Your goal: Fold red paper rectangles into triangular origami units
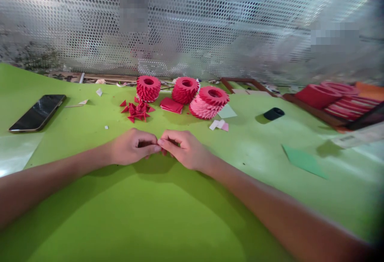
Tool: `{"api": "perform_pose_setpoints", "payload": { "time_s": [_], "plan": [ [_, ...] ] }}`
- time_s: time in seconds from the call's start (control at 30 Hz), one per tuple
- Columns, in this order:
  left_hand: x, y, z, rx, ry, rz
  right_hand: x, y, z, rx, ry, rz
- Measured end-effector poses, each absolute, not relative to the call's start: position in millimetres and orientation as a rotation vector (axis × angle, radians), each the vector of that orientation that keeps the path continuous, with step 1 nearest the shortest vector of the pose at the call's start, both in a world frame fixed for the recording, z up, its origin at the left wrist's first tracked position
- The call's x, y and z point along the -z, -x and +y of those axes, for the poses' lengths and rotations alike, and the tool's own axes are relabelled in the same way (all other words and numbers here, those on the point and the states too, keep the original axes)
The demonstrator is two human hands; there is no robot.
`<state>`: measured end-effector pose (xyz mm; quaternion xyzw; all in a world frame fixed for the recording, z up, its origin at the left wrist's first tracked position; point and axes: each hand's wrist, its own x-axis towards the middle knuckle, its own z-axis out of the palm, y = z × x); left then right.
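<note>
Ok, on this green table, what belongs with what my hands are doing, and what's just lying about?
Belongs: left hand, right hand, red paper piece between them, loose red folded triangles, red ring-shaped folded stacks.
Lying about: smartphone, black cylinder, green paper sheet.

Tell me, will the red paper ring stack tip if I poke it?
The red paper ring stack probably tips easily: folded paper triangles look light. Their points might bend or pop out, and on its side it could roll.
</note>
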<state>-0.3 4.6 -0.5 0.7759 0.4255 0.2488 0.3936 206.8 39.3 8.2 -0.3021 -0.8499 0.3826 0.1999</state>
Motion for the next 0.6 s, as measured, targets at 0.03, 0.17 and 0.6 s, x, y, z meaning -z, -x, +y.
{"api": "perform_pose_setpoints", "payload": {
  "time_s": [0.03,0.17,0.6],
  "plan": [
    [0.7,0.2,4.7,-0.654,-1.972,1.082,-7.9,-207.2,39.8,-1.068,0.836,-2.386],
    [0.5,1.0,6.1,-0.757,-1.953,1.121,-6.7,-208.5,41.1,-0.992,0.789,-2.457],
    [-0.3,1.1,6.5,-0.807,-2.038,1.153,-6.6,-207.3,40.5,-1.019,0.829,-2.320]
  ]
}}
